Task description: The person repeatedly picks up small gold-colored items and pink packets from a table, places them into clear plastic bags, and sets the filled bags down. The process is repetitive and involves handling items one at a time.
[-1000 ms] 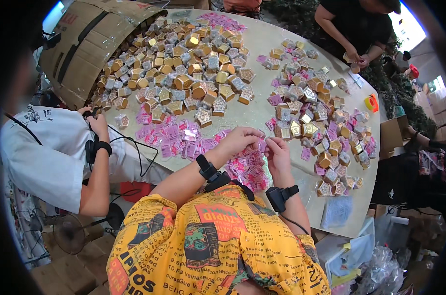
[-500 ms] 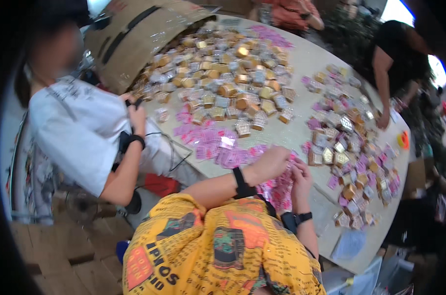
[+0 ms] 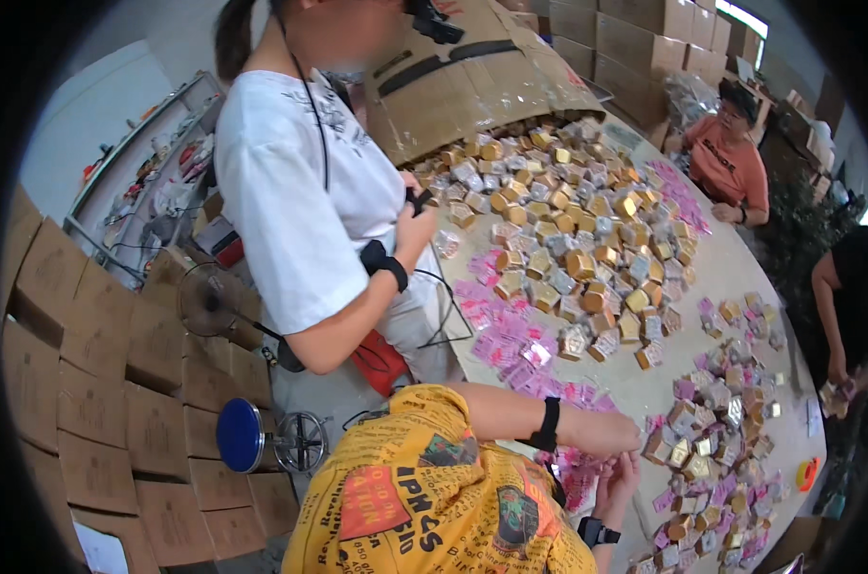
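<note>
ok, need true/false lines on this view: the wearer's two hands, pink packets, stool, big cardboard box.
1. The left hand and right hand are close together. True.
2. All the pink packets are in a box. False: many lie on the table.
3. A round-seated stool is beside brown cartons. True.
4. The stool's seat is red. False: it is blue.
5. The big cardboard box opens toward gold and silver pieces. True.

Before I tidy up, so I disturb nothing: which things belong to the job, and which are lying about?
Likely the job's:
pink packets by the right hand
gold and silver pentagonal pieces

Seemingly lying about:
blue stool
fan
orange roll
</note>
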Demonstrator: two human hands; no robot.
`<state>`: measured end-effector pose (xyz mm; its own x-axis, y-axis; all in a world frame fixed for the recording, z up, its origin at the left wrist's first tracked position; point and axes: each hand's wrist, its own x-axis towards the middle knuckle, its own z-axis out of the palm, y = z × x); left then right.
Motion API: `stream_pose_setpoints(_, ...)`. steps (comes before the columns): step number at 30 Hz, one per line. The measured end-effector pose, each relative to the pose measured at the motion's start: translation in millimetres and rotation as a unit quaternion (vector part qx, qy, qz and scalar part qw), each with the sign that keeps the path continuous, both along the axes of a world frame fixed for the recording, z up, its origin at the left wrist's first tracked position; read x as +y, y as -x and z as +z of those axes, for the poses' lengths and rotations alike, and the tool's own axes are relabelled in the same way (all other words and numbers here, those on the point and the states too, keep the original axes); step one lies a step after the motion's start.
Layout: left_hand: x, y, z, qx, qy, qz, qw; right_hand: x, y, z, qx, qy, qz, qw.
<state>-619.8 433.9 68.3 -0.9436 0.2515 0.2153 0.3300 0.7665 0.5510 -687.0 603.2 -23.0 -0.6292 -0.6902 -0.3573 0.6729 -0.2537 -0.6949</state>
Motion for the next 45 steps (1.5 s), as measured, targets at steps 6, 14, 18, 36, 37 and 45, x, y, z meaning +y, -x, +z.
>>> stream_pose_setpoints(6, -13.8, 11.0, 3.2, 0.007, 0.046, -0.045, 0.998, 3.9, 9.4, 18.1, 0.024, -0.059, 0.05, 0.997)
stream_pose_setpoints(14, -7.2, 7.3, -42.2, -0.077, -0.1, 0.059, 0.99, 4.3, -0.9, 29.8, 0.252, -0.245, 0.11, 0.93)
stream_pose_setpoints(18, -22.6, 5.0, -61.6, -0.309, -0.342, 0.123, 0.879, -13.4, -7.3, 45.7, 0.712, -0.278, 0.089, 0.639)
stream_pose_setpoints(36, -151.0, 23.7, -137.0, -0.205, 0.08, 0.553, 0.804, -10.0, 2.3, 47.1, 0.711, -0.31, 0.063, 0.628)
stream_pose_setpoints(37, -148.9, 26.4, -139.7, -0.216, 0.064, 0.56, 0.797, -9.3, 1.0, 48.7, 0.708, -0.311, 0.064, 0.631)
stream_pose_setpoints(45, -164.7, 11.7, -109.7, -0.282, -0.325, 0.492, 0.757, -5.8, 11.0, 52.0, 0.649, -0.291, 0.006, 0.703)
